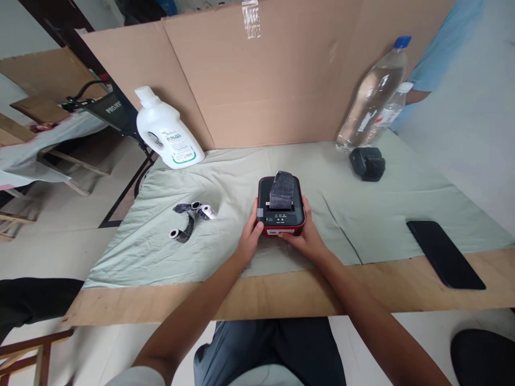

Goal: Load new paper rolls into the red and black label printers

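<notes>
A small black and red label printer (264, 190) sits on the cloth in front of me, a dark strip of printed paper (282, 190) sticking up out of its slot. Around its left side closes my left hand (250, 236), thumb at the front corner. My right hand (308, 236) grips the right side, its thumb on the front edge over a white sticker. To the left lie several small paper rolls (185, 234) with dark printed ends curling loose.
A white detergent bottle (171, 134) stands back left against a cardboard panel (273, 80). Back right are two clear bottles (376, 91) and a black device (367, 164). A black phone-like slab (444, 254) lies near the wooden front edge (281, 295). Someone's blue sleeve (446, 51) shows behind.
</notes>
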